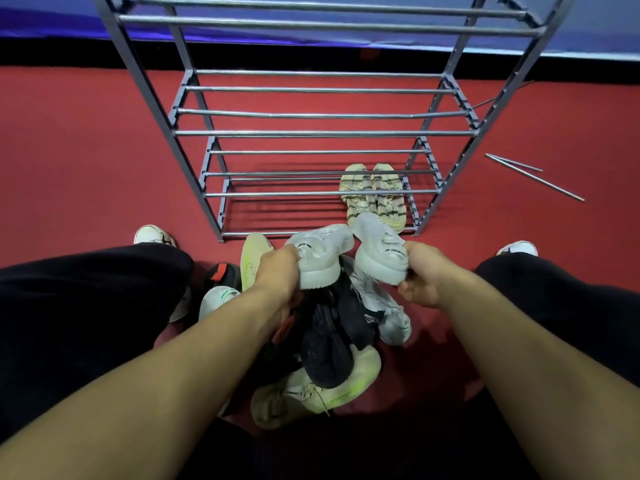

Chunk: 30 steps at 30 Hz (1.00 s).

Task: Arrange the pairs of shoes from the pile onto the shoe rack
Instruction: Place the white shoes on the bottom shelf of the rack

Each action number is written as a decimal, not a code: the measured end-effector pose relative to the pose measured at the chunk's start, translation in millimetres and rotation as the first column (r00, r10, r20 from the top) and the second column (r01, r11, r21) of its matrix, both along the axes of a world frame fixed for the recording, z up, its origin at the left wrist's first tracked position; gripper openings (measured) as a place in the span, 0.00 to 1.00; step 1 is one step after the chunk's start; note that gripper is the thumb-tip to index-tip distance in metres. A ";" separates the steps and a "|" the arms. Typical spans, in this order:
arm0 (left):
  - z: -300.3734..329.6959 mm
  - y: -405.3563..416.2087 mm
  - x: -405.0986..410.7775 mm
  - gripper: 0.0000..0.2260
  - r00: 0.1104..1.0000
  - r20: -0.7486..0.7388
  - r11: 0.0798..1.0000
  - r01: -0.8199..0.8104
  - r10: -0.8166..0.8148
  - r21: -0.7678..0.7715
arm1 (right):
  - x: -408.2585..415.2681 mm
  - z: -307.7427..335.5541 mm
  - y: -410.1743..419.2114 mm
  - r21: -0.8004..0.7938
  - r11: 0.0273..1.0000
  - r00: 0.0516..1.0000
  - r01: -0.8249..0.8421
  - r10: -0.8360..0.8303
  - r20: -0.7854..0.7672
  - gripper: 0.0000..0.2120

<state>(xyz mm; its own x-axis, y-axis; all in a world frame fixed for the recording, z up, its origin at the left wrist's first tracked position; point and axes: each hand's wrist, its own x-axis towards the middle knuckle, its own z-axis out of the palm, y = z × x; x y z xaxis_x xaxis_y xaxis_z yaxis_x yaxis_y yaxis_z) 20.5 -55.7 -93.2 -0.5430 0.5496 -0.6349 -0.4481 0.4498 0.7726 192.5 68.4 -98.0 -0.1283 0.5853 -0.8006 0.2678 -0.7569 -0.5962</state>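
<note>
A: both arms reach out over the pile [332, 344]. Left hand [277, 275] and right hand [420, 275] are each clamped round a white shoe's heel.

B: yep, left shoe [320, 254], right shoe [379, 251], held just short of the rack [322, 133], toes aimed at it. Sandals [374, 195] sit on its bottom tier, right end.

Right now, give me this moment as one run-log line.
left hand: holds white shoe | right hand: holds matching shoe | rack: one beige pair on bottom tier | pile: remains
</note>
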 end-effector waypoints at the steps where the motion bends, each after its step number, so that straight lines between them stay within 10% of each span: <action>1: -0.6 -1.2 -2.4 0.16 1.000 0.009 1.000 -0.017 0.017 -0.014 | -3.1 -4.1 -1.8 0.015 1.000 1.000 -0.009 0.009 -0.003 0.08; 10: -14.1 -9.8 -22.4 0.08 0.921 0.165 0.935 -0.351 0.354 -0.046 | -47.1 -23.1 -9.3 0.074 0.986 0.989 -0.148 0.150 -0.018 0.09; 30: -142.1 120.6 -156.6 0.26 0.996 -0.036 0.996 -0.080 0.078 -0.050 | -167.0 -136.6 125.4 0.293 0.924 0.958 -0.245 0.185 0.217 0.11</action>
<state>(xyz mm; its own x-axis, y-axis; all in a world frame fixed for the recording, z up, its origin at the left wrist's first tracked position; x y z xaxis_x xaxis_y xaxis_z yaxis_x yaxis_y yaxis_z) -136.1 64.9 -235.3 -0.6052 0.4715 -0.6415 -0.4575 0.4535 0.7649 25.5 193.8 -234.6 -0.1490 0.7845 -0.6020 0.5291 -0.4511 -0.7188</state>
